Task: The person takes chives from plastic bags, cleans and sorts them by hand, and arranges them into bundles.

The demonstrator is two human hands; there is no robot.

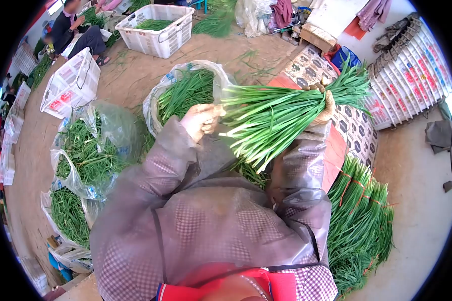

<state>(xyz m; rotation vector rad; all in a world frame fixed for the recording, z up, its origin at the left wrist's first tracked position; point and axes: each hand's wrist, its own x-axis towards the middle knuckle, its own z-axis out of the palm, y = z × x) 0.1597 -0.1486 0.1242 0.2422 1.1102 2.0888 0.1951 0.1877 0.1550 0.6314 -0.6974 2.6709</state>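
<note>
Green stalks (pixel 276 113), seemingly chives, fan from right hand (pixel 322 105) toward left hand (pixel 204 120).

the brown floor (pixel 123 83), strewn with loose green stalks (pixel 248 62), carries a white crate (pixel 173 40) with greens inside, a second white crate (pixel 73 85), open plastic bags (pixel 118 133) of greens and, at right, tied green bundles (pixel 356 231).

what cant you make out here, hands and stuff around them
All in the head view:
- Left hand: its curled fingers hide whether they pinch anything.
- Right palm: hidden behind the held bunch.
- Tied bundles: inner edge covered by the wearer's sleeve.
- Seated person: too small to tell each finger's place.
</note>
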